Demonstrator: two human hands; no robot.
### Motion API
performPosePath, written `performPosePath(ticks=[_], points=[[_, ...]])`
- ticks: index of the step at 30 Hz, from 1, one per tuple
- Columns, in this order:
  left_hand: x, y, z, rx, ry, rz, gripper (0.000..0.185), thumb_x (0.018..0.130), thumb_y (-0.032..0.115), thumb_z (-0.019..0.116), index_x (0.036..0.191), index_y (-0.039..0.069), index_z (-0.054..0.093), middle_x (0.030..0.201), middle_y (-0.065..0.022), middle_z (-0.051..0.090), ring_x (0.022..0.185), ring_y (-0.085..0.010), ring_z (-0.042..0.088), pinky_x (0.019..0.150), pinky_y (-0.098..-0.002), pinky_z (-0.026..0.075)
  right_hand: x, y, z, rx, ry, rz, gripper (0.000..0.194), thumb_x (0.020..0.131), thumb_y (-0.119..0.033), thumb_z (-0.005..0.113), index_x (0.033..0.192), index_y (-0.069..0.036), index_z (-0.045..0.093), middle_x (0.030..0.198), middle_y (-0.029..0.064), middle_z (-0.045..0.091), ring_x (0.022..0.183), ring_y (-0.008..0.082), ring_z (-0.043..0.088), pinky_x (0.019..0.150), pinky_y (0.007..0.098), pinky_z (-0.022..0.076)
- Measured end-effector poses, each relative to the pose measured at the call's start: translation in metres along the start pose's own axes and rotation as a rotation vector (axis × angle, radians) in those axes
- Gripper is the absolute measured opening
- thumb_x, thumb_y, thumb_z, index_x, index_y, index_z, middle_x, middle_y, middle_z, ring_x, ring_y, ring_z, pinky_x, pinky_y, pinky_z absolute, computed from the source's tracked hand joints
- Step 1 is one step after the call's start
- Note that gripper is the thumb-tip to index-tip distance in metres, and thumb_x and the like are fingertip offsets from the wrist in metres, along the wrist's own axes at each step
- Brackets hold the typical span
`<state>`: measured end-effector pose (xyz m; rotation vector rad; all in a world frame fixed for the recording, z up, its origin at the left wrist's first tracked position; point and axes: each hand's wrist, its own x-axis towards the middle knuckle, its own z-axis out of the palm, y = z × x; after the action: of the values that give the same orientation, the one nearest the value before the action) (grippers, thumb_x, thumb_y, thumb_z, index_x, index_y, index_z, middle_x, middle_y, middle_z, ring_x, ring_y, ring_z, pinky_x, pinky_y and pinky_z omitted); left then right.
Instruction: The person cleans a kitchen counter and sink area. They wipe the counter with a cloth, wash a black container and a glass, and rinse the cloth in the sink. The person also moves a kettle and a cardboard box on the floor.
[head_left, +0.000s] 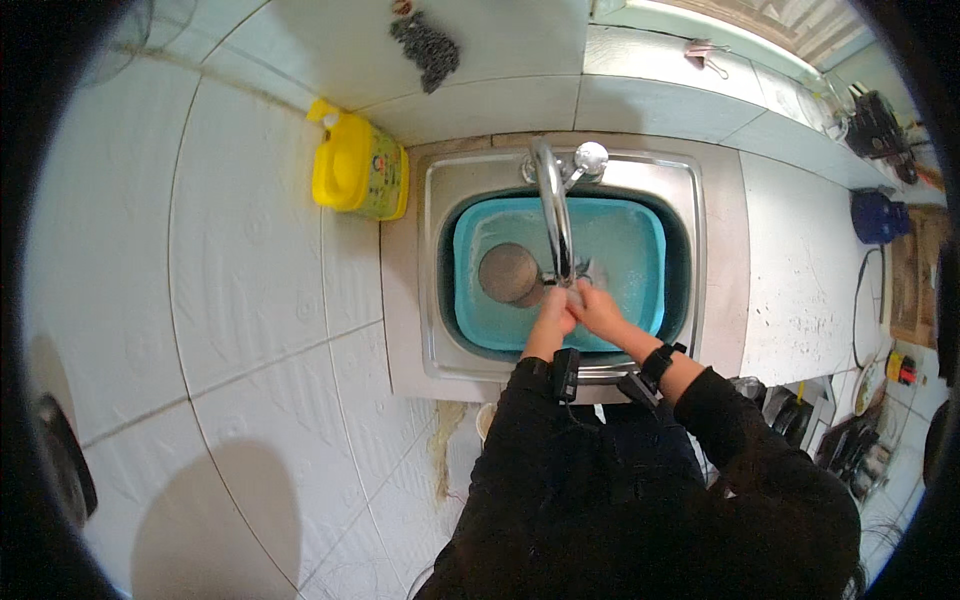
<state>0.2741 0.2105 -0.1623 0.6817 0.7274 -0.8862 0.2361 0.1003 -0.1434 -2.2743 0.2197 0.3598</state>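
Observation:
My left hand and my right hand meet under the end of a curved chrome faucet. They are close together over a light-blue plastic basin that stands in a steel sink. The basin holds cloudy, sudsy water. Whether the fingers hold something small is hidden by the hands and the spout. Left of my hands, a round brownish metal pot or cup lies in the water. Something pale shows in the water just beyond my right hand, too blurred to name.
A yellow plastic detergent jug stands at the sink's left rear corner. The faucet's lever is behind the basin. A dark steel scrubber hangs on the tiled wall. A pink clip lies on the ledge; a dark-blue container is far right.

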Motion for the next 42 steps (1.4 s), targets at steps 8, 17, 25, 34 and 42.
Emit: performPosePath(ticks=[8, 17, 25, 34, 42], points=[[-0.024, -0.003, -0.052, -0.257, -0.048, 0.058, 0.038, 0.101, 0.030, 0.034, 0.124, 0.004, 0.048, 0.112, -0.0081, 0.055, 0.079, -0.0163, 0.048, 0.070, -0.0346, 0.040, -0.010, -0.084, -0.061, -0.072, -0.081, -0.154, 0.030, 0.083, -0.034, 0.060, 0.094, -0.006, 0.064, 0.069, 0.0224, 0.061, 0.066, 0.0405, 0.061, 0.059, 0.0481, 0.0491], [0.011, 0.019, -0.066, 0.216, -0.148, 0.302, 0.036, 0.093, 0.020, 0.050, 0.126, 0.006, 0.048, 0.122, -0.0112, 0.051, 0.103, -0.0246, 0.050, 0.089, -0.0363, 0.040, 0.061, -0.011, -0.031, -0.419, -0.052, -0.137, 0.026, 0.089, -0.033, 0.052, 0.081, -0.010, 0.061, 0.071, 0.0149, 0.064, 0.066, 0.0342, 0.063, 0.058, 0.0456, 0.0492], [-0.050, 0.075, -0.071, 1.365, 0.435, 1.067, 0.040, 0.085, 0.003, 0.055, 0.124, 0.001, 0.046, 0.120, -0.0174, 0.050, 0.110, -0.0352, 0.049, 0.097, -0.0422, 0.039, 0.065, 0.039, -0.018, -0.284, 0.093, -0.183, 0.028, 0.077, -0.019, 0.063, 0.100, -0.003, 0.059, 0.091, 0.0134, 0.057, 0.090, 0.0326, 0.054, 0.078, 0.0440, 0.0445], [-0.101, 0.112, -0.066, 1.638, 0.657, 0.530, 0.059, 0.087, 0.006, 0.046, 0.139, -0.005, 0.024, 0.135, -0.0307, 0.036, 0.121, -0.0444, 0.041, 0.103, -0.0454, 0.034, 0.051, 0.032, -0.070, 0.133, 0.541, 0.125, 0.045, 0.070, 0.004, 0.057, 0.115, 0.002, 0.052, 0.110, 0.0198, 0.052, 0.102, 0.0331, 0.052, 0.091, 0.0388, 0.0426], [-0.094, 0.104, -0.076, 1.586, 0.618, 0.527, 0.059, 0.085, 0.002, 0.044, 0.139, -0.011, 0.021, 0.139, -0.0340, 0.030, 0.126, -0.0452, 0.036, 0.108, -0.0460, 0.028, 0.131, -0.009, -0.023, 0.144, 0.751, 0.213, 0.033, 0.081, -0.010, 0.064, 0.110, 0.003, 0.053, 0.106, 0.0181, 0.055, 0.094, 0.0292, 0.056, 0.084, 0.0380, 0.0431]])
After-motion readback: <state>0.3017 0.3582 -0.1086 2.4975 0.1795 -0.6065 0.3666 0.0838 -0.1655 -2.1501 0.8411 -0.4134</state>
